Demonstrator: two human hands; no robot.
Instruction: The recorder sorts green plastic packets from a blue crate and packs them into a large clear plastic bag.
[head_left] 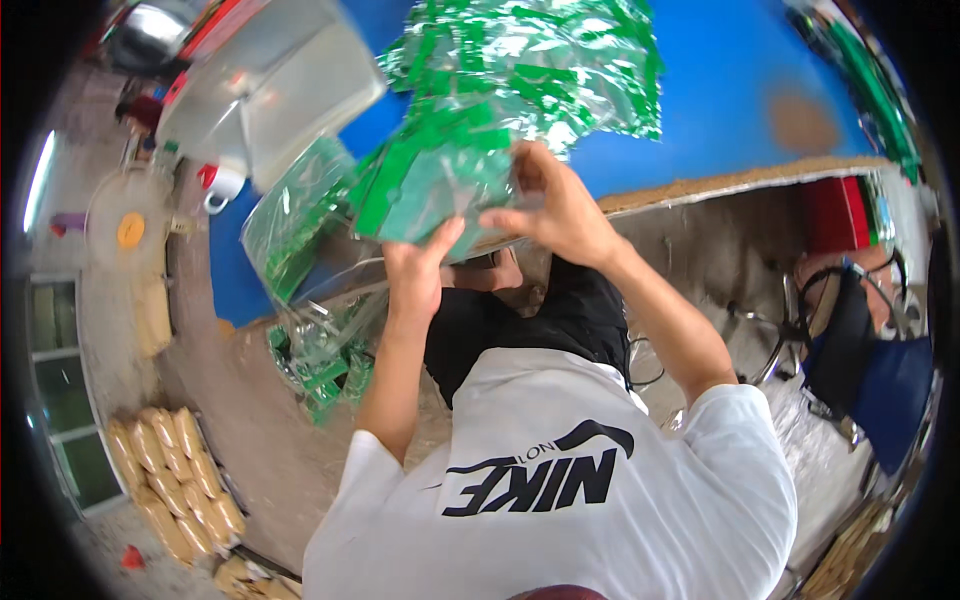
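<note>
A bundle of clear plastic bags with green bands (pixel 425 180) is at the near edge of the blue table, between my hands. My left hand (pixel 418 272) grips its near edge, thumb on top and the other fingers hidden below. At the bundle's right side is my right hand (pixel 565 205), thumb and fingers apart; some fingertips are blurred, and whether they touch the plastic I cannot tell. Beyond lies a wide, shiny pile of similar green-and-clear bags (pixel 540 75). Left of the bundle, a large clear plastic bag (pixel 290 225) with green pieces inside hangs over the table edge.
The blue table (pixel 700 165) has a worn near edge. A translucent bin (pixel 270 95) and a red-and-white mug (pixel 223 188) are at the left. More green-banded plastic (pixel 325 365) lies below. Packed brown bags (pixel 180 480) are stacked lower left; a dark blue chair (pixel 885 390) stands right.
</note>
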